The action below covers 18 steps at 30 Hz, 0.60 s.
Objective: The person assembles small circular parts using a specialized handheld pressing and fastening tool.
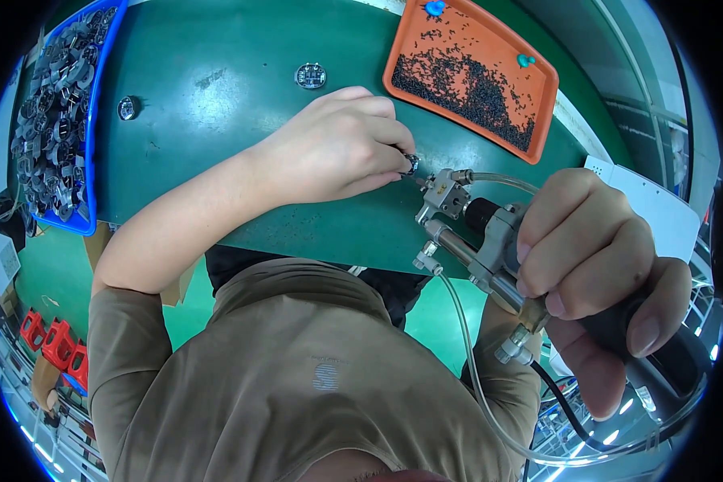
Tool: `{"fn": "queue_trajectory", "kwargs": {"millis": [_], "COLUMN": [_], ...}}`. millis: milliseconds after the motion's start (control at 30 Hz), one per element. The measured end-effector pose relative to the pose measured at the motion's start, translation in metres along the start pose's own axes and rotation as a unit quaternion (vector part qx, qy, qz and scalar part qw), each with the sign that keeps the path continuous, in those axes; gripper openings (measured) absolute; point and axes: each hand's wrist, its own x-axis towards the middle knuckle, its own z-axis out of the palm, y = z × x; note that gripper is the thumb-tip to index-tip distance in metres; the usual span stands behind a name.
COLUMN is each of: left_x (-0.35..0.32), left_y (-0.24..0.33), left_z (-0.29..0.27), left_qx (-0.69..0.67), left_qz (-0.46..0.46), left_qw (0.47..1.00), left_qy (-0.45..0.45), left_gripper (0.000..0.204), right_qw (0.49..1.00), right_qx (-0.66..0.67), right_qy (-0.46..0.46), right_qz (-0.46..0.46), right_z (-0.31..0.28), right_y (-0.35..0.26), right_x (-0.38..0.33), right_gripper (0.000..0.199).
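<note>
My left hand (pixel 349 145) rests over the table with thumb and fingers pinched on a small round dark-and-silver part (pixel 412 165), mostly covered by the fingertips. My right hand (pixel 598 273) grips a dispensing gun (pixel 466 237) with a metal valve body, a black handle and clear hoses. Its tip points left and comes close to the part in my left fingers; whether the two touch, I cannot tell. Another round silver-and-black part (pixel 310 75) lies on the table beyond my left hand. Farther left sits a similar part (pixel 128 108).
A blue bin (pixel 96 120) heaped with similar small parts stands at the left. At the far right lies an orange tray (pixel 458 20) of tiny black pieces, with one blue and one green object (pixel 526 61) in it. A clear hose (pixel 467 353) loops down from the gun.
</note>
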Motion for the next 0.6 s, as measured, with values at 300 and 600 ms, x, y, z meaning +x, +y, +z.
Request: {"fn": "queue_trajectory", "kwargs": {"millis": [300, 600], "left_x": [-0.005, -0.025], "left_y": [0.001, 0.020], "left_z": [0.001, -0.073], "left_qx": [0.015, 0.173], "left_qz": [0.008, -0.022], "left_qw": [1.000, 0.979], "left_qy": [-0.005, 0.105], "left_gripper": [0.010, 0.009], "right_qw": [0.999, 0.977], "right_qx": [0.000, -0.026], "right_qy": [0.046, 0.149], "right_qz": [-0.028, -0.147], "right_z": [0.018, 0.001], "right_y": [0.011, -0.055], "right_x": [0.008, -0.011], "right_gripper": [0.039, 0.043]}}
